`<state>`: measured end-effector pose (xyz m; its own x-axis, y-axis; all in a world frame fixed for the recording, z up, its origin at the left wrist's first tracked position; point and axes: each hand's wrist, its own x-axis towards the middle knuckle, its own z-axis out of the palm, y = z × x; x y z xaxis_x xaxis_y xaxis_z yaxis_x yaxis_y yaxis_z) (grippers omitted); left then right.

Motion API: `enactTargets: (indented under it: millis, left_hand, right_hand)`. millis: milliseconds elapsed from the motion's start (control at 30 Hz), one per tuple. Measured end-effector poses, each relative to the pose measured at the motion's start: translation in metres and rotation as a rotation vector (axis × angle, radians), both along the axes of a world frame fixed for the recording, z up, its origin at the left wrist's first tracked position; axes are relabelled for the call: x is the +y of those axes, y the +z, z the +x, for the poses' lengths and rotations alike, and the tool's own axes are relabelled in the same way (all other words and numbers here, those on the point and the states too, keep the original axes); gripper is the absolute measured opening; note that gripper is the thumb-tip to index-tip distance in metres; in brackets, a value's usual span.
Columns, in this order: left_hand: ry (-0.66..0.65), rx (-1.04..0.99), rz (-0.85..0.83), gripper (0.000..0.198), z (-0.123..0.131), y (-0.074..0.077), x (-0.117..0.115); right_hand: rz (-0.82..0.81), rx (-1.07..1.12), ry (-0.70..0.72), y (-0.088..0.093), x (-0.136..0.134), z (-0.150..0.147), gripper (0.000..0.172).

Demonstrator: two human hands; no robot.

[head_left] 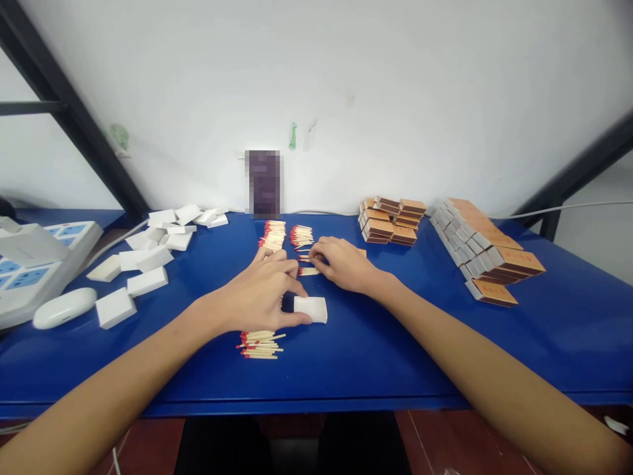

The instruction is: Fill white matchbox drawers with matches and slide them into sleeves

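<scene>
My left hand (270,287) grips a small white matchbox tray (311,309) by its left end, thumb below and index finger above. The tray lies at the table's middle, and I cannot see inside it. My right hand (341,264) is closed, its fingertips pinched on red-tipped matches (309,271) just beyond the tray. Behind my hands are two more piles of matches, one at the left (273,235) and a smaller pile (301,235) beside it. Another loose pile of matches (261,344) lies nearer me, below my left wrist.
Several white trays (148,258) are scattered at the left, by a white oval case (65,307) and a power strip (49,264). Orange matchboxes stand in a stack (393,221) behind my right hand and a larger stack (487,244) farther right. A pixelated dark object (264,183) leans on the wall.
</scene>
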<state>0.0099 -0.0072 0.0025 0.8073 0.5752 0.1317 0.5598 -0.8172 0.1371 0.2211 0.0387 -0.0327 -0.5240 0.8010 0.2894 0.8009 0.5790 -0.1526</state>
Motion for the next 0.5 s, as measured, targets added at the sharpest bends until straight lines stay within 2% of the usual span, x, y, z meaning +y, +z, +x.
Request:
enactTargets:
  millis: [500]
  left_hand:
    - [0.004, -0.006, -0.014, 0.039, 0.0001, -0.0005, 0.0007]
  right_hand:
    - [-0.012, -0.004, 0.002, -0.0013, 0.0026, 0.0012, 0.014]
